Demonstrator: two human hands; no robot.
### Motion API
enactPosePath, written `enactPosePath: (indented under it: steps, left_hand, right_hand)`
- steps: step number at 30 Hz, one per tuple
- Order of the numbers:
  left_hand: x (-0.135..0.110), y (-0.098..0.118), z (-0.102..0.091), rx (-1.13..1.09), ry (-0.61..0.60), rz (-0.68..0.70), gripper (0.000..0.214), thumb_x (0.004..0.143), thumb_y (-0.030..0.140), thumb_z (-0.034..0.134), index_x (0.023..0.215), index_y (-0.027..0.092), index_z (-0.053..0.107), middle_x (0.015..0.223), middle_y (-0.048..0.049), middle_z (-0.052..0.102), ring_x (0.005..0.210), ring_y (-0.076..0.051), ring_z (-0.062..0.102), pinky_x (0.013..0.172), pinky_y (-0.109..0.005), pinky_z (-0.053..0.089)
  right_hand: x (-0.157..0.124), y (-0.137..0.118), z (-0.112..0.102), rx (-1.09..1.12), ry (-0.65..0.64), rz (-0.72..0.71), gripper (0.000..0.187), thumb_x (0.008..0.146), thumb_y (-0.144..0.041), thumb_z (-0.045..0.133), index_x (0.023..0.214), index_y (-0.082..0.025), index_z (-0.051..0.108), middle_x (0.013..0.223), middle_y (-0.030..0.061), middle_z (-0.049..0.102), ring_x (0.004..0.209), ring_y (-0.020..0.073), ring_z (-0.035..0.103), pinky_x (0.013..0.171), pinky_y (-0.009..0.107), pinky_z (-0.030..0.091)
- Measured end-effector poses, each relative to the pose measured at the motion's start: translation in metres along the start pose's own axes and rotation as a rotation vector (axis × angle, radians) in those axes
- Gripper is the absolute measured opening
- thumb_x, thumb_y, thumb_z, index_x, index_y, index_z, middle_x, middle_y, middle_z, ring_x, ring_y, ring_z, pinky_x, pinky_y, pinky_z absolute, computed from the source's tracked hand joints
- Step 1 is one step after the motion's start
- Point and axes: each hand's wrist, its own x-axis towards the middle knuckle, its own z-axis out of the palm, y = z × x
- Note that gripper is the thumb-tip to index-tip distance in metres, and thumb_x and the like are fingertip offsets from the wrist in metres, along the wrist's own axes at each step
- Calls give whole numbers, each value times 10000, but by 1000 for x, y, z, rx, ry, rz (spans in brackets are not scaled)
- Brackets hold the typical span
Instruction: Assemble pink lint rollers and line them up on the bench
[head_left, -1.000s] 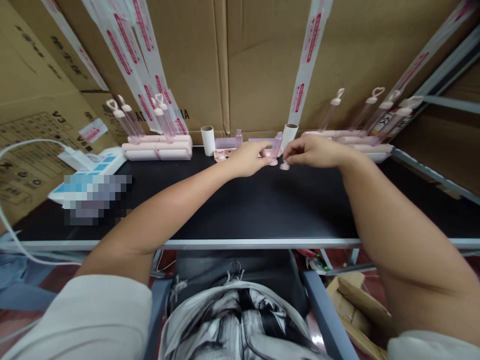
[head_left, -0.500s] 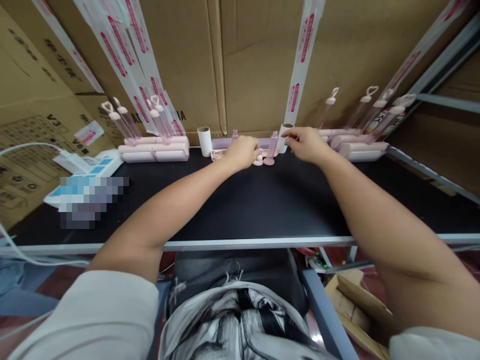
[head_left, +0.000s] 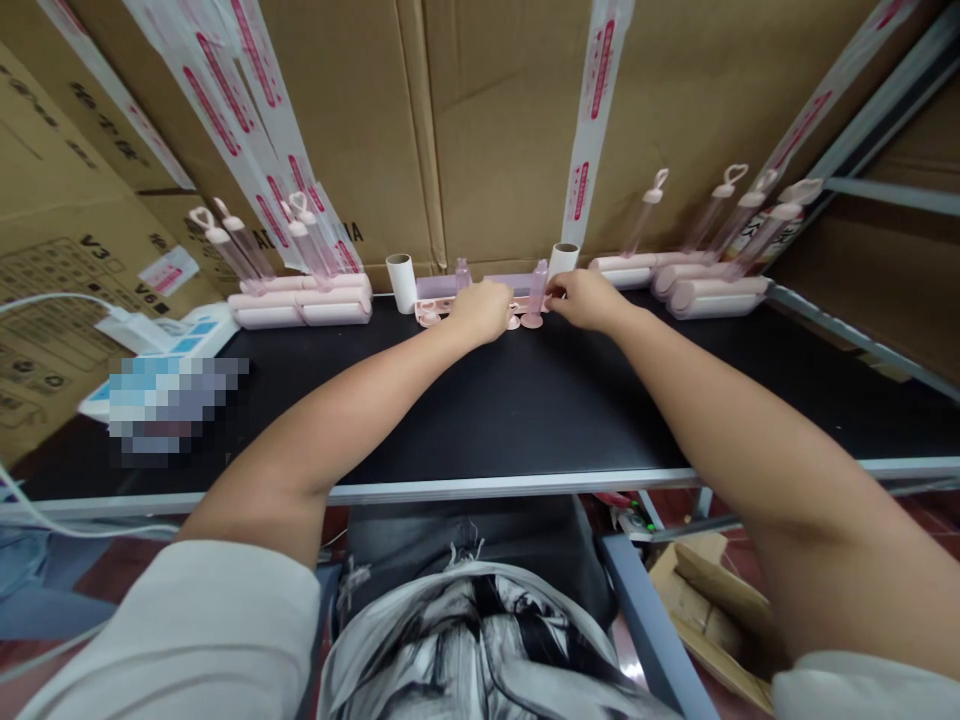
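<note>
My left hand (head_left: 480,310) lies curled at the far edge of the black table (head_left: 465,400), its fingers closed over small pink parts (head_left: 513,320) that I cannot make out. My right hand (head_left: 589,298) is beside it, fingertips pinched together right next to an upright clear pink tube (head_left: 536,285) on a round base. Whether the pinch touches the tube is hidden. A flat lilac tray (head_left: 448,288) lies just behind my left hand. One white cardboard roll core (head_left: 562,258) stands behind my right hand and another (head_left: 400,282) to the left of the tray.
Pink lint rollers with heart-topped handles lie in a row at the back left (head_left: 300,305) and the back right (head_left: 712,292). Taped cardboard boxes (head_left: 487,120) wall in the back. A white power strip (head_left: 150,330) with a cable sits at the left. A metal shelf rail (head_left: 862,345) runs along the right.
Both hands have moved away from me to the back of the table. The pink tube now stands on the table, and the small pink piece from my right fingers is out of sight.
</note>
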Motion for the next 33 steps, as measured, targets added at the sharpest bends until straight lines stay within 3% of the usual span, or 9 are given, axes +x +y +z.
enactPosePath:
  steps: [5,9,13,18,28,33]
  left_hand:
    - [-15,0,6,25,90,64,416,1027,163,563,1433,139,650,1458,-208,676,1143,-384,780,889,-480,609]
    - [-18,1,11,43,109,85,455,1045,245,606,1488,151,565,1455,-211,650,1132,-382,780,859,-463,607]
    - [-10,0,15,49,108,68,503,1035,247,634,1518,157,525,1453,-210,652,1155,-372,772,891,-452,596]
    - [-6,-1,15,42,79,47,543,1046,268,635,1559,155,498,1468,-219,654,1174,-380,764,917,-463,595]
    - [-3,0,21,65,89,40,482,1069,203,569,1545,163,502,1438,-217,678,1166,-359,775,934,-458,606]
    - [0,-2,24,46,93,34,501,1056,195,581,1546,149,493,1435,-227,678,1175,-369,771,940,-467,606]
  right_hand:
    - [-4,-4,-2,50,-30,4,177,928,-205,757,1059,-150,864,1026,129,859,955,288,788,862,358,570]
    - [-4,-5,-4,62,-49,14,151,904,-209,778,1033,-159,838,981,105,842,890,259,766,814,340,543]
    - [-6,-4,-6,105,-120,-8,256,847,-306,879,1049,-172,795,962,75,827,848,238,747,775,325,526]
    - [-6,-7,-1,90,-118,6,431,812,-391,951,1120,-172,744,1013,90,827,874,250,750,764,328,526]
    - [-4,-9,7,-23,-74,42,322,909,-362,866,1125,-191,700,1084,143,828,1009,325,783,822,363,557]
    - [-3,-8,10,25,-55,49,462,897,-377,859,1260,-196,638,1058,144,824,989,342,787,840,396,577]
